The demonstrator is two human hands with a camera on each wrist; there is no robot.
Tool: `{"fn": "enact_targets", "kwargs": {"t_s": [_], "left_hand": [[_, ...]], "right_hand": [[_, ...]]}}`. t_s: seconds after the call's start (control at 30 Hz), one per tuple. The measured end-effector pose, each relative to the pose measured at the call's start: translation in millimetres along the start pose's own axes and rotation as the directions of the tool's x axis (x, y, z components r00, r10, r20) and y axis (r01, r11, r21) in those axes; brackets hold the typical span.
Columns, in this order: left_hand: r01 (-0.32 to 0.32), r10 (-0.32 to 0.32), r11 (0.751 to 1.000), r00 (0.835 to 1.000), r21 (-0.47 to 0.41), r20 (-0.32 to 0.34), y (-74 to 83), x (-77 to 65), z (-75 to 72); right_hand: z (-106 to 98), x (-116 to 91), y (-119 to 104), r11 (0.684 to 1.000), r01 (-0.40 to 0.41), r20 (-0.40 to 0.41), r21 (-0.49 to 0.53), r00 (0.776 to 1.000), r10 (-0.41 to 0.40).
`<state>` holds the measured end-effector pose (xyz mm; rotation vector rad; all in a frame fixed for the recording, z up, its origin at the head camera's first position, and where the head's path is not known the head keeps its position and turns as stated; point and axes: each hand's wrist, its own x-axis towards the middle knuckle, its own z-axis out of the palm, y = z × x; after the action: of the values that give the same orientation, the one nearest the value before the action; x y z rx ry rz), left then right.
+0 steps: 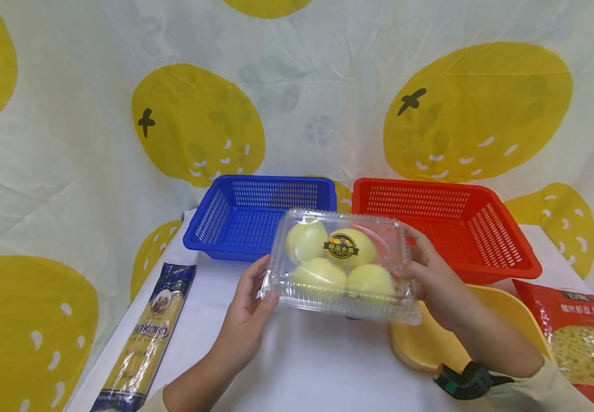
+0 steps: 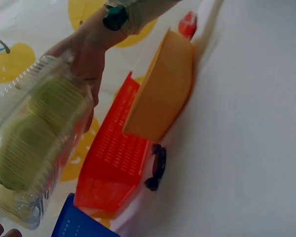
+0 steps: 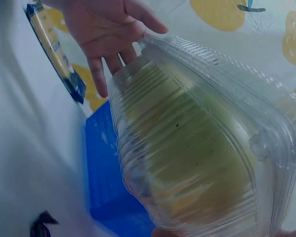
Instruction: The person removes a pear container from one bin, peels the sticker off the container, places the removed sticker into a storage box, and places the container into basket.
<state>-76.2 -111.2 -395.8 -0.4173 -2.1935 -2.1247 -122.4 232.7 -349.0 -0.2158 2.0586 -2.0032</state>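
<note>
A clear plastic clamshell box [image 1: 335, 300] of several pale yellow-green round fruits [image 1: 319, 274], with a dark label [image 1: 341, 246] on its lid, is held up over the table, tilted toward the head camera. My left hand [image 1: 242, 323] holds its left end, thumb on the near side and fingers behind. At the other end, my right hand [image 1: 443, 286] grips the box's right side. In the right wrist view, the ribbed side of the box hides part of the fruit. Only fingertips of my left hand [image 2: 4, 231] show in the left wrist view.
Behind the box stand a blue basket [image 1: 206, 229] and a red basket [image 1: 508, 240]. A yellow-orange bin [image 1: 412, 343] is beneath my right forearm. Spaghetti [image 1: 147, 337] lies left; a red pasta bag [image 1: 585, 343] lies right. A small dark-wrapped item [image 2: 157, 168] rests near the baskets.
</note>
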Motion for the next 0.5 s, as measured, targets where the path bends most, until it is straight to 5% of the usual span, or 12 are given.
{"fn": "enact_targets", "kwargs": {"t_s": [0.2, 0.5], "left_hand": [[-0.022, 0.023, 0.999, 0.999, 0.046, -0.037, 3.0, -14.0, -14.9], [0.074, -0.065, 0.993, 0.994, 0.096, -0.092, 7.5, -36.7, -35.2]], "right_hand": [[25, 3, 2, 1.000, -0.025, -0.014, 0.001, 1.000, 0.025], [59, 4, 9, 0.995, -0.101, -0.046, 0.010, 0.994, 0.101]]}}
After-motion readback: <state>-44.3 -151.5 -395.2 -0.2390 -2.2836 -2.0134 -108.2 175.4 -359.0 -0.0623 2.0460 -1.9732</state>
